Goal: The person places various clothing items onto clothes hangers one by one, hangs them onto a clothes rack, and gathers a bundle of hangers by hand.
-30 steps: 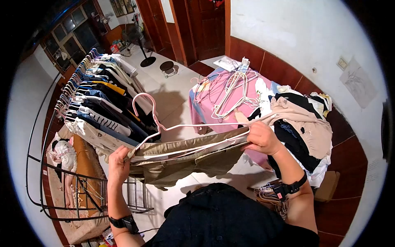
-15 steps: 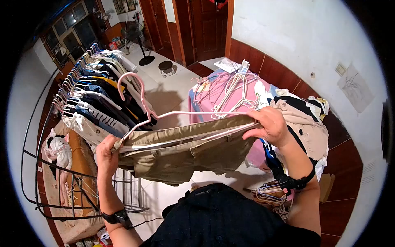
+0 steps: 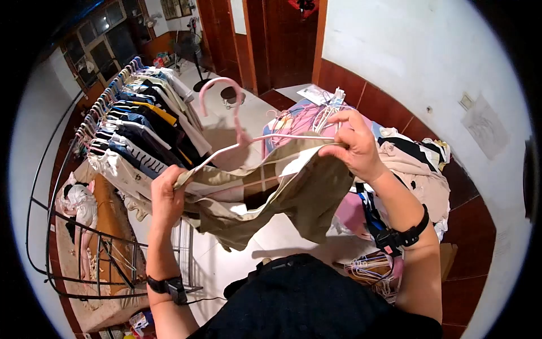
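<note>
Khaki shorts hang stretched between my hands, with the waistband gaping and part of the inside showing. A pink hanger sits at the waistband, its hook pointing up. My left hand is closed around the left end of the waistband, close to the hanger's end. At the other end, my right hand pinches the waistband between thumb and fingers beside the hanger's right end. The hanger's lower bar shows partly inside the waist opening.
At left, a rack of hung clothes stands beside a black metal frame. Loose hangers lie on a pink-covered surface, and a clothes pile is at right. More hangers are low right. A stool stands farther back.
The waistband has opened wider and now sags in the middle. The hanger's hook has shifted up and right. My left hand has moved right, and my right hand has risen slightly.
</note>
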Demonstrator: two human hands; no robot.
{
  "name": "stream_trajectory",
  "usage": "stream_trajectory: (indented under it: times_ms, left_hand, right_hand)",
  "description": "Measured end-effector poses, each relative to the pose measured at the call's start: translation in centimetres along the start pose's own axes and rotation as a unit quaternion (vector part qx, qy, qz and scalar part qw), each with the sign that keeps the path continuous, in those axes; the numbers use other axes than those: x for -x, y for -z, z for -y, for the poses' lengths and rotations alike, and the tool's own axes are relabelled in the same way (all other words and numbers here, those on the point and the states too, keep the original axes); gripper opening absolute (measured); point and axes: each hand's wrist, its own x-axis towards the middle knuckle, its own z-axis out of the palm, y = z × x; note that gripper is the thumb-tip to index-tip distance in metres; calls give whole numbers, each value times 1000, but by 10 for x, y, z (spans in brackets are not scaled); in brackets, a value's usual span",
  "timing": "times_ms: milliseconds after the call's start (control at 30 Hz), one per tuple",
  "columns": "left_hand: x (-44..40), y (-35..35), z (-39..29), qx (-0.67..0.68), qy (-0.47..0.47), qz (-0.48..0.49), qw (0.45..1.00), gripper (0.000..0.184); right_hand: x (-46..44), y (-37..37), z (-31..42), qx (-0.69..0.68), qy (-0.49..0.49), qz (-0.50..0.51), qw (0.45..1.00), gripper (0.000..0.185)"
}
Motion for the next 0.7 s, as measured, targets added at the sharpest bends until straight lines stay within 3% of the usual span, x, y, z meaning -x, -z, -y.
stream_trajectory:
  times_ms: [33, 100, 300, 333, 400, 433, 500, 533, 633, 700]
  left_hand:
    - [-2, -3, -1, 19, 1, 4, 1000, 11]
    - [-4, -3, 1, 25, 5, 26, 999, 12]
    - [1, -13, 45, 109, 118, 117, 980, 9]
    - [0, -13, 48, 160, 140, 152, 965, 21]
    - [-6, -19, 35, 301, 80, 140, 940, 46]
    - [-9, -21, 28, 302, 78, 141, 940, 46]
    - [-11, -23, 15, 149, 38, 118, 981, 67]
    - [-13, -35, 16, 170, 85, 72, 979, 59]
    - [-21, -44, 28, 109, 67, 6, 992, 23]
    - [-31, -40, 21, 129, 47, -18, 990, 20]
  right_hand:
    - [1, -3, 0, -6, 3, 0, 1000, 37]
    - [9, -3, -4, 33, -117, 100, 988, 34]
    - [7, 15, -14, 69, -116, 48, 990, 33]
    - [7, 12, -15, 68, -116, 47, 990, 33]
    - [7, 12, -16, 81, -110, 33, 990, 32]
    - [8, 13, -17, 83, -111, 32, 990, 32]
    - [9, 15, -19, 85, -111, 6, 990, 32]
    - [9, 16, -20, 86, -114, 6, 990, 32]
    - [12, 24, -32, 112, -99, -5, 989, 38]
    - [11, 30, -39, 156, -95, -9, 983, 43]
